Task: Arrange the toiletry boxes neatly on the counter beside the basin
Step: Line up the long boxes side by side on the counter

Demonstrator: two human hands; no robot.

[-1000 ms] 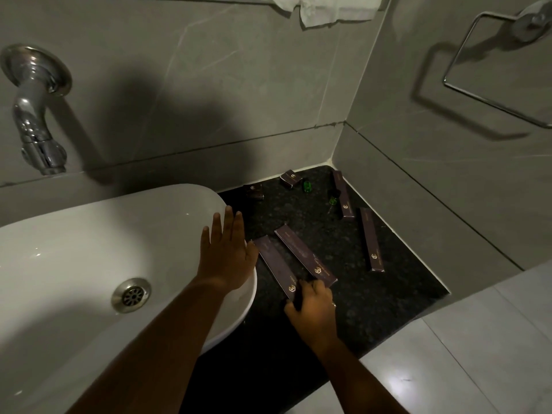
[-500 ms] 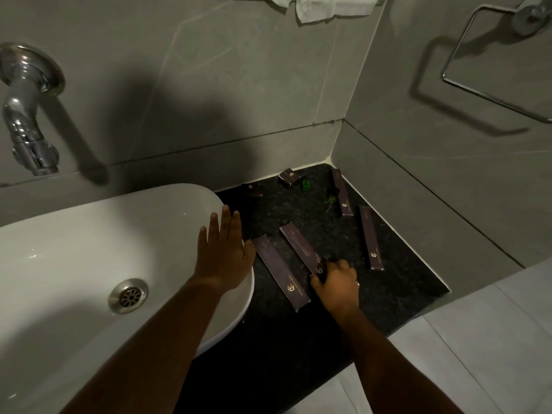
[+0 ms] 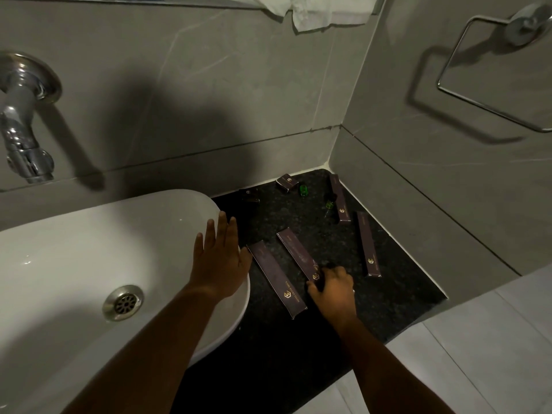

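Right hand (image 3: 334, 289) fingers closed on near end of long box (image 3: 298, 254); left hand (image 3: 219, 259) flat, open on basin (image 3: 89, 234) rim.
Box on dark bench (image 3: 397, 297) beside basin, likely light, stiff card, slides easily; pinch the long sides.

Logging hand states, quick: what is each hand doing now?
Left hand: open, flat on the basin rim.
Right hand: fingers curled on the middle long box end; grip unclear.

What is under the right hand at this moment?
The right hand covers the near end of one long purple box on the black counter. How its fingers grip underneath is hidden.
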